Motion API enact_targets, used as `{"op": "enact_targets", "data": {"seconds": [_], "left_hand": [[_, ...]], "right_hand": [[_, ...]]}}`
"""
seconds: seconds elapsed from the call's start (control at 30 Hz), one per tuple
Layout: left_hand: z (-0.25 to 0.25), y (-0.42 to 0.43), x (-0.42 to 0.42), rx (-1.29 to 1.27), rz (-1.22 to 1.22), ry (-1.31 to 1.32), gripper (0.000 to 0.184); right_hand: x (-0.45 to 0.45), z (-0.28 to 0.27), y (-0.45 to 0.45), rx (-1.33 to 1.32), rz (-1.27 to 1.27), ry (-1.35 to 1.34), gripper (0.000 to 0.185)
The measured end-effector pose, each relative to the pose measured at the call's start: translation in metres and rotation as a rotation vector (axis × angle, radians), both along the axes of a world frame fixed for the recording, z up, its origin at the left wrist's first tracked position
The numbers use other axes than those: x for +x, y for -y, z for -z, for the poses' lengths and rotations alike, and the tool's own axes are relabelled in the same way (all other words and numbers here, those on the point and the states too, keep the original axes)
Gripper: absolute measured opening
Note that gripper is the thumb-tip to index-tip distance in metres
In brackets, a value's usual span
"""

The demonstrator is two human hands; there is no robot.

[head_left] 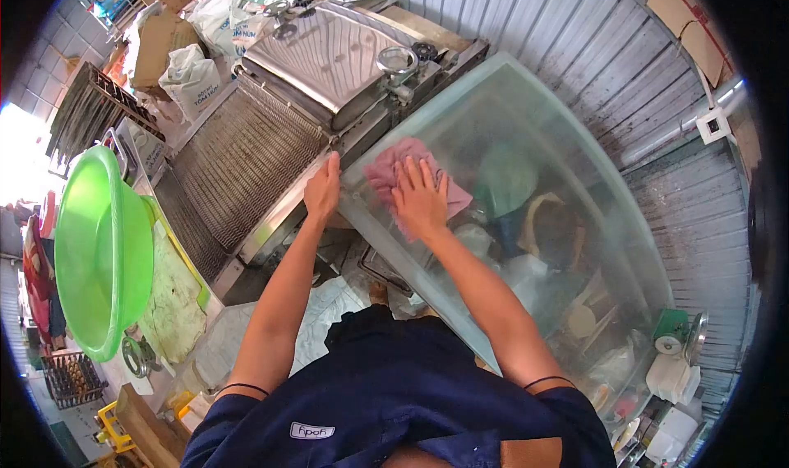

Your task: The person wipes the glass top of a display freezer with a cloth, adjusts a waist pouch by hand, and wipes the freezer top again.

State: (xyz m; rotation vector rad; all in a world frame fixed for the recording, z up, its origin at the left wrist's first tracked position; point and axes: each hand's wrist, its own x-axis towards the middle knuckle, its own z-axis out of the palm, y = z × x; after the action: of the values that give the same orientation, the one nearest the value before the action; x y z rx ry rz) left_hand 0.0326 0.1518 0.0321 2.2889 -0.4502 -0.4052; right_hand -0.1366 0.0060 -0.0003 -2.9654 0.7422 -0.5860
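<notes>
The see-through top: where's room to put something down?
Between the pink cloth and the ridged wall, the top looks bare; the clutter shows underneath. The right hand covers the cloth, and it's crowded around the green scale.

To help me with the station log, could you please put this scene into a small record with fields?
Left hand: at the near edge of the mesh-belt machine
Right hand: spread flat on a pink cloth
Cloth position: on the see-through top of a case
Machine cover: shiny metal
Far left: bright green plastic basin, tipped on its side
Wall: ribbed panels
Case contents: partly blurred
</notes>
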Motion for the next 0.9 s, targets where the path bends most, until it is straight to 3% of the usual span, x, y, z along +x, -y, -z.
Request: {"op": "enact_targets", "data": {"seconds": [0.27,0.47,0.53,0.57,0.63,0.77,0.9], "left_hand": [[0.008,0.005,0.001,0.011,-0.025,0.037,0.076],[0.001,0.011,-0.027,0.051,-0.057,0.035,0.063],[0.02,0.01,-0.033,-0.183,0.037,0.215,0.051],[0.03,0.009,-0.037,-0.181,0.04,0.214,0.051],[0.042,0.009,-0.049,0.046,0.145,0.58,0.052],[0.036,0.022,-0.075,0.03,0.324,0.722,0.055],[0.026,0.051,-0.096,-0.046,0.5,0.606,0.055]], "right_hand": [[0.008,-0.007,-0.049,0.125,-0.162,-0.02,0.063],[-0.004,-0.008,-0.046,0.115,-0.208,0.002,0.061],[-0.016,-0.01,-0.045,0.101,-0.225,-0.007,0.061],[-0.025,-0.011,-0.044,0.086,-0.24,-0.019,0.061],[-0.044,-0.012,-0.043,0.084,-0.239,-0.012,0.061],[-0.085,-0.017,-0.026,0.082,-0.193,-0.037,0.061],[-0.106,-0.013,0.018,0.024,0.017,-0.135,0.06]]}}
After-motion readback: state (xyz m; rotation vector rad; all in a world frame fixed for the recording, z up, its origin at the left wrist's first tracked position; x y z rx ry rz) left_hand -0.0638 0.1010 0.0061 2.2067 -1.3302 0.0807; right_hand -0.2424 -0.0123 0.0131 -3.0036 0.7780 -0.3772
